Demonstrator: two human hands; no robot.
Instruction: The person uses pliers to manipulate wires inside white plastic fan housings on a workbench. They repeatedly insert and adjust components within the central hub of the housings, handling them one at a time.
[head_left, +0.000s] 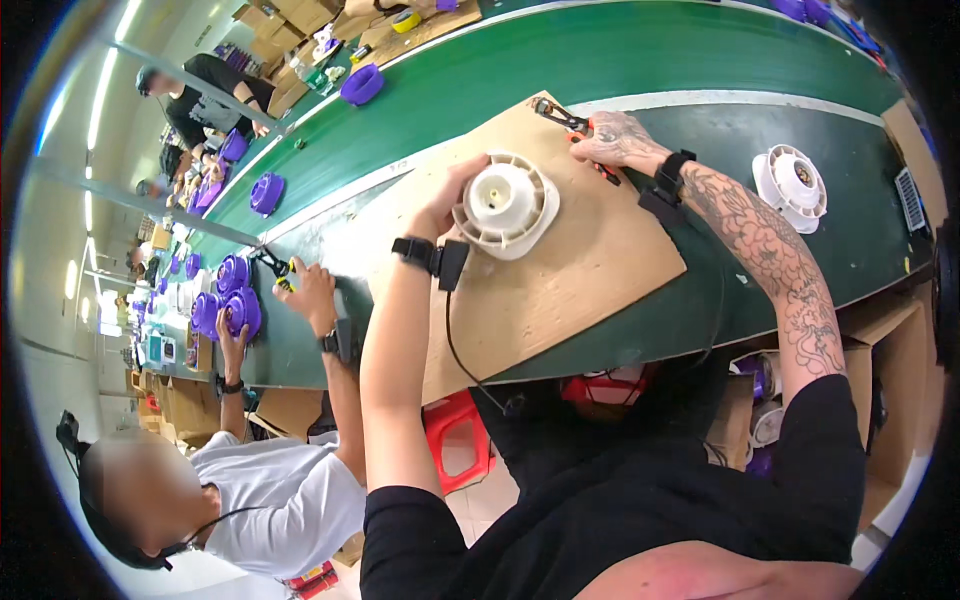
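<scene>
My left hand (447, 200) has its fingers round the left side of a round white plastic housing (512, 205), which has ribs about its rim and a raised hub in the middle. My right hand (622, 138) grips a pair of pliers (555, 112) with red-and-black handles, jaws pointing up and to the left, apart from the housing. Beneath both lies a sheet of brown cardboard (590, 255). A second white housing (791, 188) sits on the bench to the right of my right forearm.
A green conveyor belt (600, 60) runs along the far side, carrying purple round parts (266, 193). On my left, a co-worker (280, 490) holds pliers beside several purple housings (238, 310). Cardboard boxes (905, 370) stand at the lower right. A red stool (455, 440) is below.
</scene>
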